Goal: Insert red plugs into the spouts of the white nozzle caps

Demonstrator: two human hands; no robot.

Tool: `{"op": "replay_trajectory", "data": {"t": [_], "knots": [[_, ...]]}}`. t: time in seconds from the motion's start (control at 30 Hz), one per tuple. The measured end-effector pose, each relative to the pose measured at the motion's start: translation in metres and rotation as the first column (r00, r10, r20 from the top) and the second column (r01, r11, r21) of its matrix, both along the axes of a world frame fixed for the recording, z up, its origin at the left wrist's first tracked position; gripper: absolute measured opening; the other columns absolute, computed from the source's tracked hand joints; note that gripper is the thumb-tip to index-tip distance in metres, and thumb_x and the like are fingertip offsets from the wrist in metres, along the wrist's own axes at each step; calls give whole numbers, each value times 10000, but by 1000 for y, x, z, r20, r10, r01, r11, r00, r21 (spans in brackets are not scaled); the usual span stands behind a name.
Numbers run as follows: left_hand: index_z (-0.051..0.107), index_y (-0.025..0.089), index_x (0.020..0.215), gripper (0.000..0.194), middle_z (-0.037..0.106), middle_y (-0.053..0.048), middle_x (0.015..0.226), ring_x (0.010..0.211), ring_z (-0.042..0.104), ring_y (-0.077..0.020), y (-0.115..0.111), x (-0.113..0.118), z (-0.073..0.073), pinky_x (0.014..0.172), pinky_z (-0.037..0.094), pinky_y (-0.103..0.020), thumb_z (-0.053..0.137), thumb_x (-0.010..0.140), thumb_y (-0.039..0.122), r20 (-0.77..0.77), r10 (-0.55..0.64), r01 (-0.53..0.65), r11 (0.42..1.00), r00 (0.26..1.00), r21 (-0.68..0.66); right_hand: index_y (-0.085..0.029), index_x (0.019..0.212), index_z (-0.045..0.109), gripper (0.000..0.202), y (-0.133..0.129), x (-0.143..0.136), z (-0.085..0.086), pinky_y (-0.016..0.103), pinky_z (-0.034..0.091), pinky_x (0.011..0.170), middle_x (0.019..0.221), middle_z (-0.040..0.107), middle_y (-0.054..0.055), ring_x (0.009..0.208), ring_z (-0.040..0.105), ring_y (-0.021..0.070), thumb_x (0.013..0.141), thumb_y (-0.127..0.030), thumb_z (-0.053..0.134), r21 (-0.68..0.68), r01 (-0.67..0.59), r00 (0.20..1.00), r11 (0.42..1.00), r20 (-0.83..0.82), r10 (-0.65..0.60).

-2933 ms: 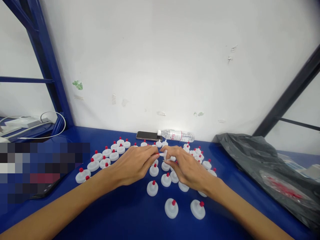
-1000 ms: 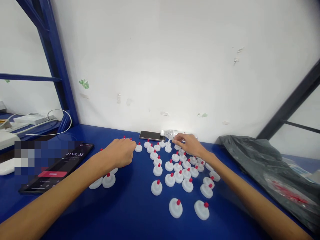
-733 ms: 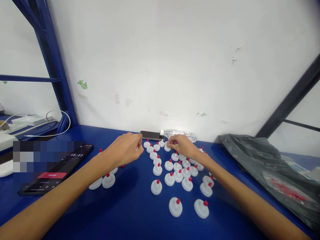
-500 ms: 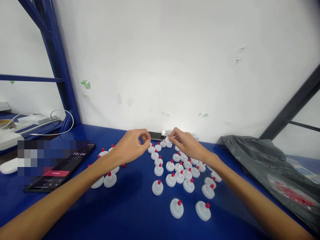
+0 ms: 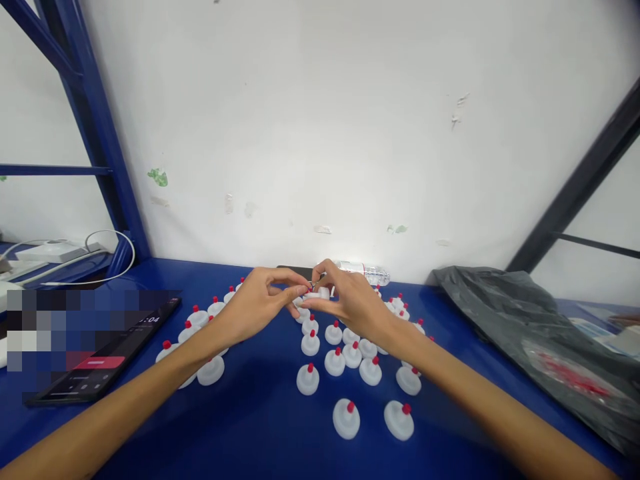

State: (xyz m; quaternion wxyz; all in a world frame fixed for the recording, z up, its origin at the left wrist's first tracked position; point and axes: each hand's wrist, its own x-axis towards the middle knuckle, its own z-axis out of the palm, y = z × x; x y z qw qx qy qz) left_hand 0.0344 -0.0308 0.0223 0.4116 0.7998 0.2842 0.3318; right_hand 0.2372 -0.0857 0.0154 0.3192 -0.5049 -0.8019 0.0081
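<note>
My right hand (image 5: pixel 353 300) is closed around a white round nozzle cap (image 5: pixel 320 293), held above the far part of the table. Facing it, my left hand (image 5: pixel 265 293) pinches a small red tip cap (image 5: pixel 309 289) against the side of that white cap. Whether the red tip is seated on the nozzle I cannot tell, as fingers cover part of it. Below my hands stand several more white caps with red tips, such as one near the front (image 5: pixel 346 420). Another group of white caps (image 5: pixel 211 371) lies left, partly behind my left forearm.
A phone with a lit screen (image 5: pixel 107 363) lies on the blue table (image 5: pixel 240 427) at left. Behind my hands are a clear plastic bottle (image 5: pixel 375 275) and a dark flat object (image 5: pixel 295 271). A grey plastic bag (image 5: pixel 480 313) with a clear packet of red pieces (image 5: pixel 573 377) rests at right.
My right hand has lifted a white cap off the far end of the group and brought it left. My left hand has met it with a red tip. The view has shifted slightly.
</note>
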Motion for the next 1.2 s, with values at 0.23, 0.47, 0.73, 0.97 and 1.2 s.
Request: {"op": "replay_trajectory", "data": {"t": [0.23, 0.47, 0.73, 0.97, 1.2], "knots": [[739, 151, 1030, 300, 736, -30, 620, 590, 713, -163, -1, 0, 3, 371, 307, -170, 695, 877, 405, 37, 5, -1, 993, 999, -117, -269, 1018, 458, 355, 1, -1, -5, 246, 342, 535, 830, 617, -37, 529, 424, 92, 935, -576, 617, 87, 30, 999, 996, -41, -27], [774, 164, 1017, 262, 728, -21, 598, 449, 595, -82, 5, -3, -1, 392, 318, -163, 741, 854, 367, 106, -71, 91, 976, 992, -200, -257, 991, 492, 283, 1, -2, -8, 228, 356, 531, 713, 583, -55, 547, 449, 99, 948, -498, 636, 204, 42, 989, 978, -150, -11], [786, 157, 918, 263, 698, -15, 526, 422, 586, -85, 6, -2, -12, 402, 350, -171, 800, 805, 395, 210, -131, 179, 956, 969, -231, -248, 774, 418, 293, -5, -13, -10, 222, 331, 488, 570, 495, -75, 489, 434, 92, 971, -408, 565, 215, 95, 946, 972, -322, -21], [775, 148, 800, 181, 713, -11, 547, 508, 696, -142, -2, -1, -10, 505, 487, -206, 852, 737, 300, 224, -135, 185, 958, 965, -220, -248, 753, 404, 244, -11, -17, -9, 229, 341, 496, 579, 493, -63, 502, 416, 99, 946, -341, 522, 169, 102, 951, 980, -307, -46], [761, 146, 793, 207, 706, -19, 530, 513, 695, -162, -8, 3, -13, 551, 521, -245, 837, 745, 332, 222, -118, 165, 964, 968, -207, -245, 739, 393, 260, -13, -17, -11, 235, 311, 492, 563, 466, -69, 484, 374, 94, 946, -342, 516, 207, 142, 959, 968, -272, -82]]}}
